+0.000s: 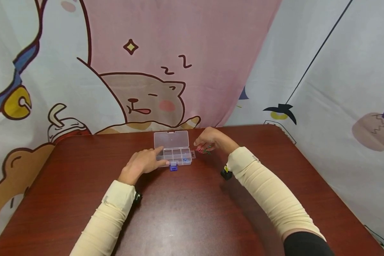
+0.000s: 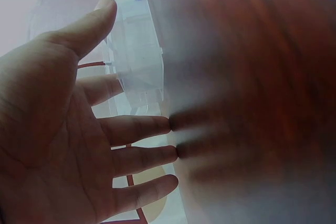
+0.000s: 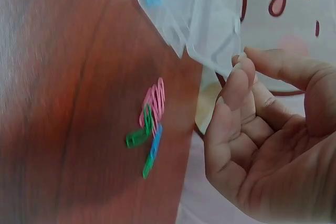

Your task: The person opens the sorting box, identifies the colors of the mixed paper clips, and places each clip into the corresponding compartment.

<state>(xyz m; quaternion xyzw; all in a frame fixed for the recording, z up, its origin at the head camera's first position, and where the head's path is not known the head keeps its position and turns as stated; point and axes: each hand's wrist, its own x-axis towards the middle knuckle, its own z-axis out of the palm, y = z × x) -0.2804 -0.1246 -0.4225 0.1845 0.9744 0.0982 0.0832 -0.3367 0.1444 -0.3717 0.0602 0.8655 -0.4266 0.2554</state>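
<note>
A clear plastic compartment box lies on the table with its lid raised at the back and a blue latch at the front. Blue paper clips sit in its front right compartment. My left hand is at the box's left end, index finger reaching over it and thumb along the front; the other fingers are straight. Just right of the box, my right hand hovers with fingers loosely bent, thumb and index tips close together, nothing visible between them. Below it lie pink paper clips, green paper clips and a blue one.
The brown table ends just behind the box, where a printed cartoon curtain hangs. A hanging tab sticks out from the box's right side, close to the loose clips.
</note>
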